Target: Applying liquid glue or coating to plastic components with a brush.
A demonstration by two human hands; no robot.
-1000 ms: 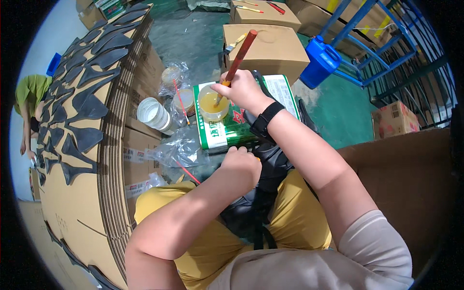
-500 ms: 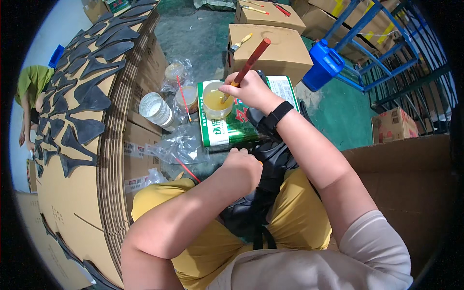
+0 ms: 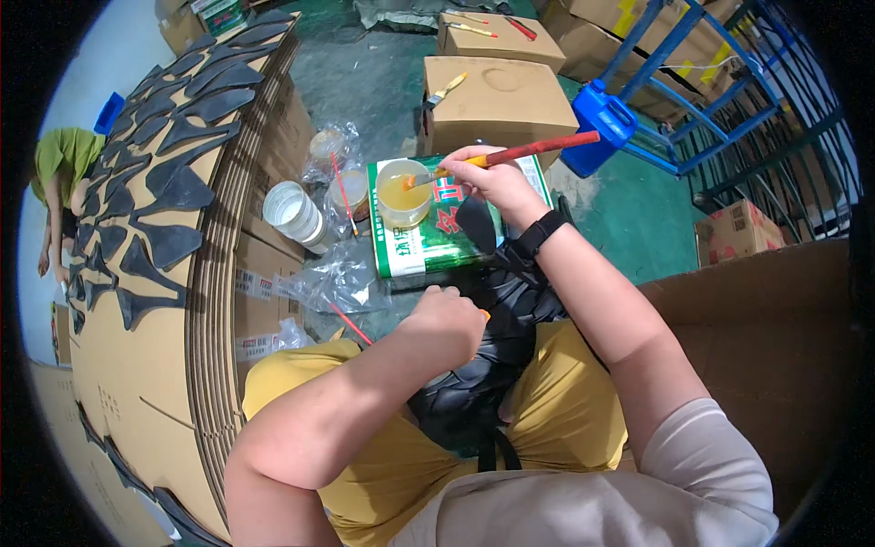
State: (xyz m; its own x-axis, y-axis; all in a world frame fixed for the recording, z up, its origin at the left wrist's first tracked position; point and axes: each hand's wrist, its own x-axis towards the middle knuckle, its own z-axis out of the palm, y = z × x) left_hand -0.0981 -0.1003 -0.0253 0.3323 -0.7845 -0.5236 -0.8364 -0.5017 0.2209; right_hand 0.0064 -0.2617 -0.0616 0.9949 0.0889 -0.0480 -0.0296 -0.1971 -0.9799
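My right hand [image 3: 504,190] is closed around the red handle of a paintbrush [image 3: 538,149]. The brush slants down to the left, its bristle end inside a translucent cup [image 3: 404,214] of yellowish liquid. That cup stands on a green and white tin [image 3: 437,258]. Below the tin, my left hand [image 3: 445,326] is closed over my lap, a small orange bit showing at its fingers; whatever it grips is hidden. Dark, flat pieces [image 3: 488,351] lie heaped between my knees, and one dark rounded piece [image 3: 476,223] shows against the tin beside my right wrist.
At left, dark cut pieces [image 3: 169,242] cover stacked cardboard [image 3: 205,301]; a person in green [image 3: 64,164] bends beyond it. A white tub [image 3: 293,211] and plastic bags [image 3: 342,284] sit beside the tin. Ahead are cartons [image 3: 501,100], a blue jerrycan [image 3: 597,128] and a blue frame [image 3: 693,91].
The paintbrush has tipped from steep to nearly level, its handle swinging right while its bristle end stays in the cup. My left hand has barely moved.
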